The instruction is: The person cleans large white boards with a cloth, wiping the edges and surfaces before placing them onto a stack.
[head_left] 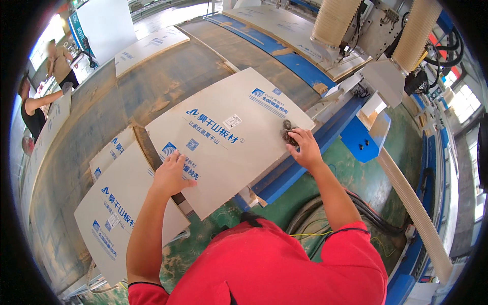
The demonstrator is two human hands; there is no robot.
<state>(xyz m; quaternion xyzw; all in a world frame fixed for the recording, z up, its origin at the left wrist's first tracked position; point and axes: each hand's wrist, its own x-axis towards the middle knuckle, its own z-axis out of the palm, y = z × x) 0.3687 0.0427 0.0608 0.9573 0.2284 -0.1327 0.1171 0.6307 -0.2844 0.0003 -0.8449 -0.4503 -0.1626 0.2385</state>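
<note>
A large pale board (223,132) with blue printing and a small white label lies in front of me on the work table. My left hand (170,173) rests on its left side, fingers spread and holding nothing. Near the board's right edge, the fingers of my right hand (304,147) curl against a dark, crumpled, shiny wad (288,131); its exact kind is hard to make out. At the left, a second printed board (114,218) lies partly over another pale board (112,151), beside the large one with a narrow gap between.
Sawdust covers the brown table (168,86). More boards lie at the far side (152,48) and back (274,25). A machine with a ribbed hose (417,213) and a blue metal part (363,137) stands at right. Cables (310,213) coil on the green floor. Two people are at far left.
</note>
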